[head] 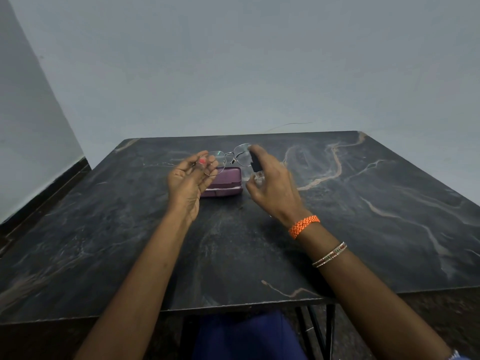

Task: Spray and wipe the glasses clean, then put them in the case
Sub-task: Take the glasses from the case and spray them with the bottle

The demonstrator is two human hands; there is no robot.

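Thin wire-framed glasses (230, 157) are held up above the table. My left hand (189, 180) pinches their left lens rim between thumb and fingers. My right hand (272, 185) grips a small spray bottle (255, 167) with a black top and clear body, its forefinger on the top, the nozzle close to the right lens. A purple glasses case (224, 181) lies on the table just below and behind the hands, partly hidden by my left hand; it looks slightly ajar.
The dark marble-patterned table (363, 216) stands against a pale wall, its near edge close to my lap. A dark skirting runs along the left wall.
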